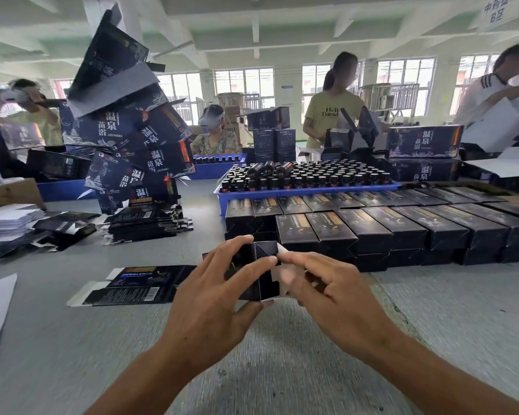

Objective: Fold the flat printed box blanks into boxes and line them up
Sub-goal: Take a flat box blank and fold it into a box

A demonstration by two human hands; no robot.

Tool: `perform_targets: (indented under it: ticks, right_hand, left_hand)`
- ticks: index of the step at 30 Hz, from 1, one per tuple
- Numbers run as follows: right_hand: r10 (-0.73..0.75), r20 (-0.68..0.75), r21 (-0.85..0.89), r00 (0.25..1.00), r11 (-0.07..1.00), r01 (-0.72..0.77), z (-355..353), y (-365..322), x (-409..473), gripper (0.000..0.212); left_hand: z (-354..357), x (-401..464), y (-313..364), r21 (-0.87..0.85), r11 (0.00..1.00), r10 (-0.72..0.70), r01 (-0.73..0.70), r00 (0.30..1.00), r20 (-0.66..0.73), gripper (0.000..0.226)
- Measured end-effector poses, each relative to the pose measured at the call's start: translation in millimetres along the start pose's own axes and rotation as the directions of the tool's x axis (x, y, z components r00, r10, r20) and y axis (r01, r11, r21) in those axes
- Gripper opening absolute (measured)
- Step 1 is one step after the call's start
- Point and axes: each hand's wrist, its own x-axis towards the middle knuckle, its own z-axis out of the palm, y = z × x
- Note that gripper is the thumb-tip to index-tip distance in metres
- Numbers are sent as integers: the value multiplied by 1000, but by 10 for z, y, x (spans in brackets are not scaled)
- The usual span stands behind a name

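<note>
Gripping the half-formed box (259,271) between fingers and thumb, the left hand (219,295) steadies it just above the desk (72,339), while the right hand (327,290) pinches a pale end flap beside it. The thin card looks light and springy, easily creased, so it is best held by the side panels. Another flat blank (132,284) lies left of the hands, and finished boxes (372,229) stand in rows just beyond.

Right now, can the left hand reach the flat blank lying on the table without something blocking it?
Probably yes. The flat blank lies just beside the left hand on bare table, nothing between them. But that hand holds the half-folded box, so it must let go first.
</note>
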Motion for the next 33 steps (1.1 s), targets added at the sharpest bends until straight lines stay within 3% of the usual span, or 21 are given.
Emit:
perform_targets:
  ticks: [3,5,12,16,20,24,29,33]
  right_hand:
    - [3,90,-19,996,1000,-1,-29,-27,-11,77]
    - [-3,136,-27,991,1000,7,-32,-33,-11,81]
    - [6,-61,23,998,1000,-5,-2,4,-4,42]
    - [-3,-82,-13,997,1000,2,16,12,-13,42]
    - [54,-78,91,995,995,-47,23,11,-13,58]
    - [35,-31,78,999,996,-33,9,-2,-17,45]
    - [43,-25,168,999,985,-38,0,-24,-9,28]
    - [130,-39,214,991,970,-118,17,-6,12,15]
  left_hand:
    - [-12,2,-15,-10,1000,-19,19,1000,-9,74]
    - [-17,3,-23,-5,1000,-27,27,1000,-8,73]
    - [1,5,4,35,999,17,-17,1000,-9,53]
    - [13,8,1,76,996,48,-47,999,-15,46]
    - [17,12,-16,83,996,35,-32,999,-28,43]
    - [13,15,-6,69,997,26,-21,997,-69,44]
    - [14,-2,23,27,1000,-13,16,995,-97,76]
    - [31,0,83,12,1000,-13,15,995,-99,97]
